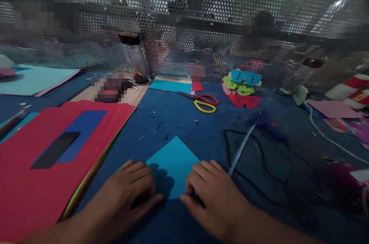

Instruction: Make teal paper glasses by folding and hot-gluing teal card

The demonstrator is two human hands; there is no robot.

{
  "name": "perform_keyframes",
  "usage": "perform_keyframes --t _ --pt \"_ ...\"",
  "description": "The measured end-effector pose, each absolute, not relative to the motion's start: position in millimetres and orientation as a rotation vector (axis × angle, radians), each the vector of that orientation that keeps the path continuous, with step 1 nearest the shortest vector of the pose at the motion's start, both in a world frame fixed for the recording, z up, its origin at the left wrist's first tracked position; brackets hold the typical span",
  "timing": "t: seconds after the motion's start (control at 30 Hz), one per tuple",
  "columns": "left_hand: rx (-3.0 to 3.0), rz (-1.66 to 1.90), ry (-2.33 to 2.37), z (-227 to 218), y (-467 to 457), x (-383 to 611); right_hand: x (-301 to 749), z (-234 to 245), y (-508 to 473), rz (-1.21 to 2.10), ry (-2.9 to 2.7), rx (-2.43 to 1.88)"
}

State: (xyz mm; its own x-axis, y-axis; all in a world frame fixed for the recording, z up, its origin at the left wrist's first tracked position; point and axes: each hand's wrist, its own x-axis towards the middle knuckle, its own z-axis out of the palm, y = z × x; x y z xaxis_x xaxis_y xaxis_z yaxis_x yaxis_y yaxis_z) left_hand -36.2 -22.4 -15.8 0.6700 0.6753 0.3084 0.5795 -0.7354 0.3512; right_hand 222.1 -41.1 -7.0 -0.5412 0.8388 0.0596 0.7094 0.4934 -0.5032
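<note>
A light blue sheet of paper (176, 163) lies on the blue table, with one corner pointing away from me and a straight edge toward me. It looks folded. My left hand (129, 188) is closed on its left side, fingers curled over the edge and thumb along the near edge. On the opposite side my right hand (209, 190) grips the paper the same way, its thumb at the near edge. Both side corners are hidden under my fingers. Beyond the paper rest scissors (206, 102) with one red and one yellow handle loop.
Red paper sheets (25, 194) are stacked at left, bearing blue (95, 122) and black strips (54, 151). A glue gun (269, 125) with a cord is at right. Coloured paper cutouts (245, 99), jars (134, 57) and a perforated metal screen (201, 40) stand behind.
</note>
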Motion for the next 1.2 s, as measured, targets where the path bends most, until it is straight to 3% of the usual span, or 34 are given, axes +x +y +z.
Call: perform_keyframes --t 1.2 --pt "2.511 0.637 1.025 -6.2 -26.8 -32.3 229.5 -10.6 -40.3 0.539 -2.479 -1.214"
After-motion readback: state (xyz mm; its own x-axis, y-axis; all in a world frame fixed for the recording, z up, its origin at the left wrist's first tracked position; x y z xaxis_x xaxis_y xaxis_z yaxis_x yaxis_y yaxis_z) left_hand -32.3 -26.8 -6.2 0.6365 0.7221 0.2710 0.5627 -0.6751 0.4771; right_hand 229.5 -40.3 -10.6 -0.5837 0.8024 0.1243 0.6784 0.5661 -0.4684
